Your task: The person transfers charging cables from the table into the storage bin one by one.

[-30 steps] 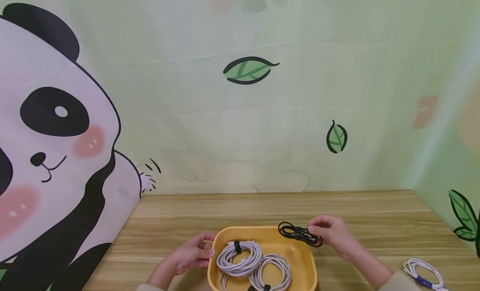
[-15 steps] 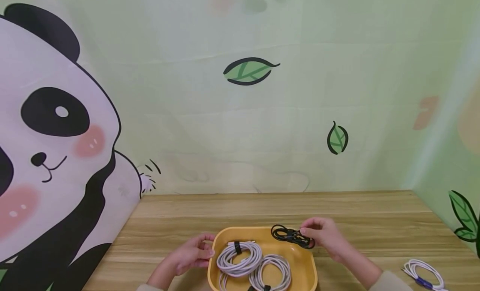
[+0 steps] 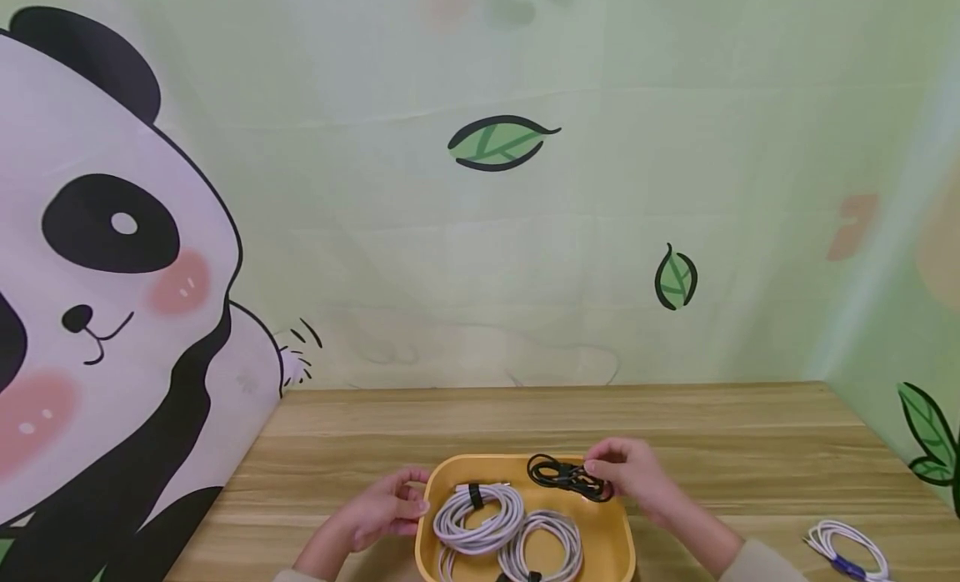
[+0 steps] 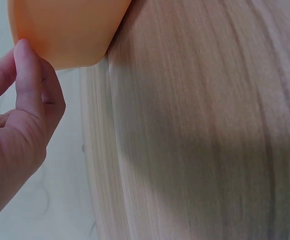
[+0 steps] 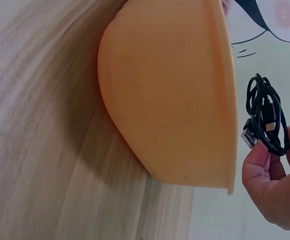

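Note:
My right hand [image 3: 626, 474] pinches a coiled black USB cable [image 3: 564, 475] by its right end, above the back right part of a yellow plastic bin [image 3: 630, 544]. In the right wrist view the black cable [image 5: 266, 112] hangs beyond the bin's rim, its metal plugs showing, between thumb and fingers. At the bin's left side, my left hand [image 3: 386, 507] holds the rim with curled fingers; the left wrist view has the thumb [image 4: 27, 75] against the bin's edge [image 4: 60, 35]. Inside the bin lie two coiled white cables, one [image 3: 510, 524] tied with a black strap, the other [image 3: 577, 549] lower right.
Another white cable [image 3: 851, 549], coiled with a blue tie, lies on the wooden table [image 3: 360, 432] at the far right. A fabric backdrop [image 3: 450, 257] with a printed panda and leaves rises behind the table. The bin's near edge is cut off by the frame.
My right hand has moved left with the black cable, carrying it from over the bin's right back corner further over its inside. The left hand and the white cables stay put.

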The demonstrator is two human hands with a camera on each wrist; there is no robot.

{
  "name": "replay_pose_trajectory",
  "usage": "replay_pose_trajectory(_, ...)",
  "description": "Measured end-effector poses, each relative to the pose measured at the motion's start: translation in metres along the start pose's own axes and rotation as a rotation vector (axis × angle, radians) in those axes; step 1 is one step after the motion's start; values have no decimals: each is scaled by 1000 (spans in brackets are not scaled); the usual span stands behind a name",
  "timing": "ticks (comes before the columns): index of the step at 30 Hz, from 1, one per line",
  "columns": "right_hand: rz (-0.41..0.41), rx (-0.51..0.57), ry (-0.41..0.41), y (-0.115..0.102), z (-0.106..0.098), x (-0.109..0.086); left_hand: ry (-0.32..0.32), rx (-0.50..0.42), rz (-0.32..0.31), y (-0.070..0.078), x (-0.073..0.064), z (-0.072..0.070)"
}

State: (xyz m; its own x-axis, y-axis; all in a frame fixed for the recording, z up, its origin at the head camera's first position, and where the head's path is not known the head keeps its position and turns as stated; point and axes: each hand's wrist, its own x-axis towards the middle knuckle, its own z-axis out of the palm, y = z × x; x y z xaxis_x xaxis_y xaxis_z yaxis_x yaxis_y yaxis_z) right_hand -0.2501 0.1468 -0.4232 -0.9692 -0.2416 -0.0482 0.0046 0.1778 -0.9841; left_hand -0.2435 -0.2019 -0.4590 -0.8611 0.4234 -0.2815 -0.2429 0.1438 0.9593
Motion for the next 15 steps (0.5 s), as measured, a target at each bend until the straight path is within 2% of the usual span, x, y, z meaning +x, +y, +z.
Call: replay_pose_trajectory(15,-6,12,0,2,23,3,-8,-2,2,0,0,0)
